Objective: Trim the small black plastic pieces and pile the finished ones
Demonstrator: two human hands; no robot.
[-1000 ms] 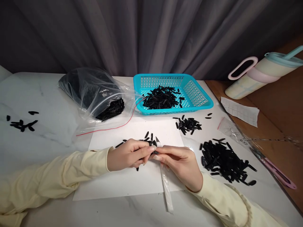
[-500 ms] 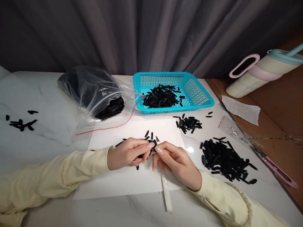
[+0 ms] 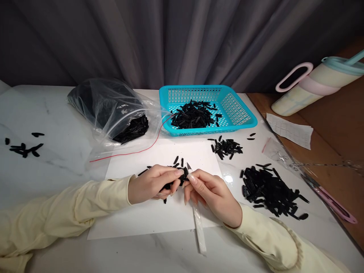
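Over a white sheet of paper (image 3: 119,223), my two hands meet at their fingertips. My left hand (image 3: 152,182) is closed round several thin black pieces (image 3: 167,186), with its thumb on top. With thumb and forefinger, my right hand (image 3: 212,192) pinches the end of a small black strip (image 3: 184,174) that sticks out from the left fingers. A knife (image 3: 200,235) with a white-wrapped handle passes beneath my right hand, its pointed tip showing beyond the fingers. More loose black pieces (image 3: 176,160) lie on the paper behind my left hand, partly hidden by it.
A clear zip bag (image 3: 99,110) of black pieces lies at the back left, beside a blue basket (image 3: 244,123) holding more. Black heaps (image 3: 271,193) lie on the right, near pink-handled scissors (image 3: 335,204), a small plastic bag (image 3: 274,153) and a tumbler (image 3: 301,94).
The fingertips have shifted slightly, and a little more of the black strip shows between the hands. The heaps, basket and bag stay as they were.
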